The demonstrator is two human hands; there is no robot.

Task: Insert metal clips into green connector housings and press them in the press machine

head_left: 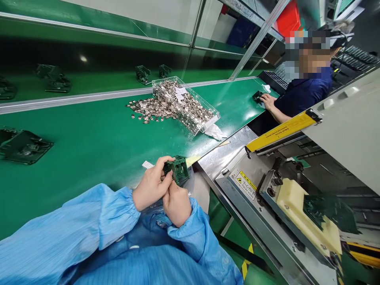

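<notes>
At glossy green worktop [97, 146], green housing [181, 169]

left hand [152, 184] and right hand [177, 206], bare, near centre, fingers gripping a boxy dark green plastic housing [180, 171]. far centre: clear rectangular plastic tray [211, 122] heaped with small silvery metal pieces [157, 110], more loose at its left on flat green worktop [97, 138]. left: second dark green plastic housing [28, 147]. near right: cream block [292, 198] on grey metal machine [237, 204]. far right: person in dark blue [308, 93].
</notes>
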